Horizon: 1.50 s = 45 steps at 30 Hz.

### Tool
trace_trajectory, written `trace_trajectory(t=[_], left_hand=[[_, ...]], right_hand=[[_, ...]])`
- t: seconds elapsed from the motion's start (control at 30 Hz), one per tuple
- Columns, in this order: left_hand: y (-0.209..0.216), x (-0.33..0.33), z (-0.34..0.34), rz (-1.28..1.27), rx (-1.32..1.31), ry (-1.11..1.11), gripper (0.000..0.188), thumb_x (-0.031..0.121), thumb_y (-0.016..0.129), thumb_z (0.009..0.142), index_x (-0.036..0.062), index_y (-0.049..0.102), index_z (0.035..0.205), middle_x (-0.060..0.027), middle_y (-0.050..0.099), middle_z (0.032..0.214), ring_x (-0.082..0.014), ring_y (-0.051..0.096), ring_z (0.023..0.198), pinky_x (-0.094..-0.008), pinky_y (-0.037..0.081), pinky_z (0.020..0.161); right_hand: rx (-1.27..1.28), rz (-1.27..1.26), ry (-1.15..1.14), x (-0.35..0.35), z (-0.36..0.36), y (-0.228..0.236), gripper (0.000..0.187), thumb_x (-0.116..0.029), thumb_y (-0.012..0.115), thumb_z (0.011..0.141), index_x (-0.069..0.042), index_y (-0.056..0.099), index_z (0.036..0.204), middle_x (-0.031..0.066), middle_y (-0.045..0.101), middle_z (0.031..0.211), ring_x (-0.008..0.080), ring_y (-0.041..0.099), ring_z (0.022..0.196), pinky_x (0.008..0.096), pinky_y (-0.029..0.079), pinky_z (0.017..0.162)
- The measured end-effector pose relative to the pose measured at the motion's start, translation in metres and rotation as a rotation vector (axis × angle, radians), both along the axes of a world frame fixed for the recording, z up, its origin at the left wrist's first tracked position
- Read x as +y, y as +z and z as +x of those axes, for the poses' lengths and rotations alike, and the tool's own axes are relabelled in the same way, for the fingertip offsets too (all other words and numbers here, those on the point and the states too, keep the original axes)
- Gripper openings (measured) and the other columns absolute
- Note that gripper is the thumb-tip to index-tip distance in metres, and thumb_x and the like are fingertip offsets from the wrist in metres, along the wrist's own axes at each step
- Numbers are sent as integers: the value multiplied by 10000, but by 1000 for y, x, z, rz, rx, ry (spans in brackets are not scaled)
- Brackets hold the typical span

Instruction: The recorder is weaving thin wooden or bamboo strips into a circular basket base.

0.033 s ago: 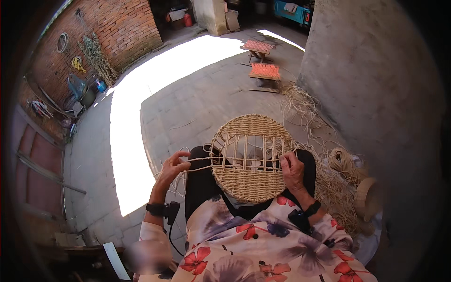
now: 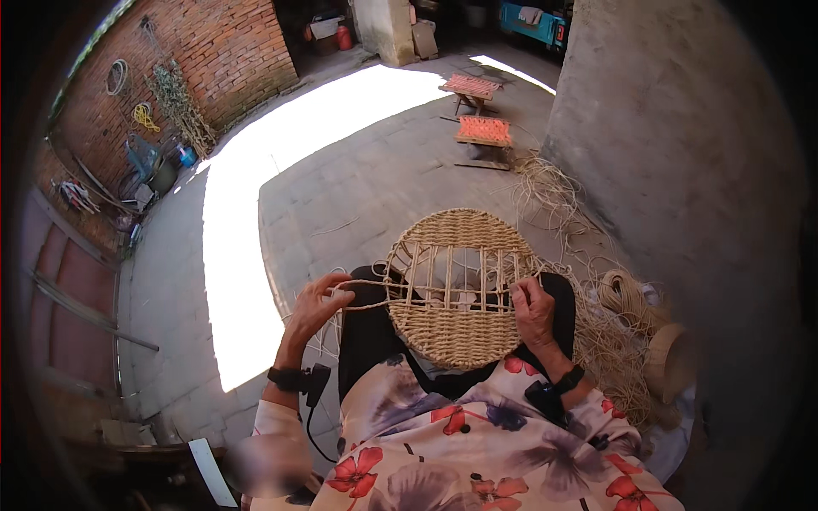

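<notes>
Left hand (image 2: 317, 300) fingers pinch a straw cord (image 2: 366, 283); right hand (image 2: 532, 308) fingers grip the round woven mat (image 2: 460, 289) between them, above a paved courtyard floor (image 2: 358, 187), brick wall (image 2: 230, 51) beyond.

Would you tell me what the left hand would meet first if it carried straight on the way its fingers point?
Probably the round woven mat: the left hand points right along the cord toward its rim, though depth is unclear.

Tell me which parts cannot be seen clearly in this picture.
Head view only:
- Lap under the woven round: hidden by the weave.
- Right hand fingers: curled behind the rim, grip unclear.
- Left hand: how it grips the strand is too small to tell.
- Items on the brick wall: too small, bent by the fisheye.
</notes>
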<state>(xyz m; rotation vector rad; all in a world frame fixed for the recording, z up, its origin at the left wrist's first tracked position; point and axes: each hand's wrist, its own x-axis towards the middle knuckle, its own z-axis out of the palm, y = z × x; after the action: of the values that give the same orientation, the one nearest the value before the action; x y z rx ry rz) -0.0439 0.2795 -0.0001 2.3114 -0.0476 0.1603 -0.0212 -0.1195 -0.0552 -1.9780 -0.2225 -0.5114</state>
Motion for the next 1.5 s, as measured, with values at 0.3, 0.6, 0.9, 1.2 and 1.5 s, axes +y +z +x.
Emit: trace_trajectory(t=[0.3, 0.6, 0.9, 1.2, 1.5], left_hand=[[11, -61, 14, 613, -267, -159, 313, 270, 592, 913, 80, 626, 667, -94, 630, 711, -276, 599, 760, -423, 356, 751], [26, 16, -24, 733, 51, 284, 418, 264, 739, 781, 109, 698, 1167, -88, 546, 1342, -286, 557, 1123, -480, 407, 876], [9, -58, 6, 532, -166, -129, 279, 242, 600, 927, 27, 622, 751, -162, 601, 714, -373, 603, 680, -456, 455, 600], [0, 144, -40, 940, 348, 595, 277, 327, 692, 859, 143, 735, 1061, -90, 653, 1165, -255, 632, 1037, -496, 498, 851], [24, -66, 3, 376, -9, -280, 218, 205, 576, 910, 30, 692, 969, -174, 681, 940, -348, 641, 805, -408, 505, 724]], right_hand=[[50, 48, 37, -2, -7, 2, 144, -165, 613, 946, -26, 616, 910, 43, 561, 668, 104, 529, 614, 280, 452, 586], [26, 75, 47, -1, -2, -1, 147, -173, 628, 934, -38, 617, 877, 66, 543, 623, 141, 534, 566, 296, 448, 556], [34, 92, 56, 0, -7, -3, 141, -165, 626, 929, -32, 618, 884, 48, 532, 629, 118, 509, 584, 293, 447, 564], [32, 103, 38, 0, -4, 3, 142, -166, 631, 926, -35, 612, 873, 76, 541, 622, 155, 516, 558, 299, 448, 556], [79, 101, 54, 1, -9, 3, 161, -186, 615, 941, -36, 615, 882, 54, 525, 625, 116, 502, 577, 288, 439, 559]])
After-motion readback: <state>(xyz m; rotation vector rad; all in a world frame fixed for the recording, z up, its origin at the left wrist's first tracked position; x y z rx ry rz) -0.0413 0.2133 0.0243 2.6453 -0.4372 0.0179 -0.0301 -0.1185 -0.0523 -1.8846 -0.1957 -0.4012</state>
